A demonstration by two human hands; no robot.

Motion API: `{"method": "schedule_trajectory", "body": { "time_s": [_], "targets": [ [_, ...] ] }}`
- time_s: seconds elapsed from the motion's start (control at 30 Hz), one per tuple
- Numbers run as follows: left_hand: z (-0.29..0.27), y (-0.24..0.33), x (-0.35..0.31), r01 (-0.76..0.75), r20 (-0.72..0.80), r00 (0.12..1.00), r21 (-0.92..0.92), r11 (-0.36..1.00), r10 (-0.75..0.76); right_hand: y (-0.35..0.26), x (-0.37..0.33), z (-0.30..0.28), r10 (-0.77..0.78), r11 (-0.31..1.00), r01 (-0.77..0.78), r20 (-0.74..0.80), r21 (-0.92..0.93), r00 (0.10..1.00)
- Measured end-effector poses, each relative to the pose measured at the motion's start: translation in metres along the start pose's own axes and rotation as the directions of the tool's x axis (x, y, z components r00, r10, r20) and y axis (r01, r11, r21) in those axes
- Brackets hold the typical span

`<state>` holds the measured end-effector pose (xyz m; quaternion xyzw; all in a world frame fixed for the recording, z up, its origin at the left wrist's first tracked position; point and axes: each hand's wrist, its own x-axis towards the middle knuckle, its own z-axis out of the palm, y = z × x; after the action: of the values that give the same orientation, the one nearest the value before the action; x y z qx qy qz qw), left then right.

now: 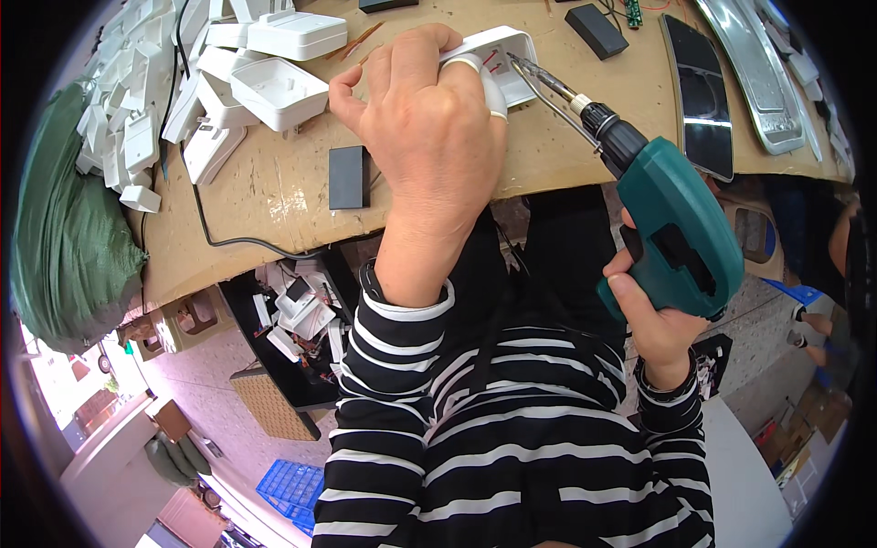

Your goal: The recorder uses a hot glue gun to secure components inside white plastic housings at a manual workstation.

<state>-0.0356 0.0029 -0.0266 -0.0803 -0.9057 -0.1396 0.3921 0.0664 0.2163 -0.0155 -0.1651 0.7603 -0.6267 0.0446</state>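
Observation:
My left hand (429, 114), with white wraps on some fingers, grips a white plastic housing (519, 84) at the table's front part. The housing's hollow side faces right, and short red wires show inside; my fingers cover its left part. In my right hand (653, 315) is a teal soldering gun (681, 219), held by its handle. Its metal tip and a thin tube beside it point up and left to the housing's opening. Whether the tip touches anything inside, I cannot tell. A black rectangular block (348, 178) lies left of my left wrist.
White plastic housings (283, 91) are heaped at the left, beside a green sack (78, 228). A black cable (247, 241) runs along the table edge. Another black block (596, 32), a dark flat panel (699, 100) and a metal tray (763, 82) lie right. Below stands an open drawer (260, 342) of parts.

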Motion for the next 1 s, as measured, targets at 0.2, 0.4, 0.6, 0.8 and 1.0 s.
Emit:
{"method": "schedule_trajectory", "body": {
  "time_s": [0.2,0.4,0.6,0.8,1.0],
  "targets": [
    [-0.004,0.001,0.001,0.025,0.039,0.999,0.089,0.996,-0.028,0.002,0.006,0.003,-0.020,1.000,0.020,-0.012,0.011,1.000],
    [-0.003,0.001,0.001,0.024,0.040,0.999,0.091,0.996,-0.028,0.003,0.008,0.007,0.016,1.000,-0.015,-0.054,0.015,0.998],
    [-0.004,0.000,0.001,0.026,0.042,0.999,0.097,0.995,-0.030,0.000,0.011,0.011,-0.011,1.000,0.011,-0.068,0.001,0.998],
    [-0.004,0.001,0.002,0.023,0.039,0.999,0.090,0.996,-0.027,-0.002,0.010,0.017,0.085,0.995,-0.070,-0.221,0.075,0.972],
    [-0.003,0.002,0.002,0.032,0.053,0.998,0.100,0.994,-0.038,-0.001,0.010,0.019,0.111,0.987,-0.080,-0.240,0.137,0.964]
  ]
}}
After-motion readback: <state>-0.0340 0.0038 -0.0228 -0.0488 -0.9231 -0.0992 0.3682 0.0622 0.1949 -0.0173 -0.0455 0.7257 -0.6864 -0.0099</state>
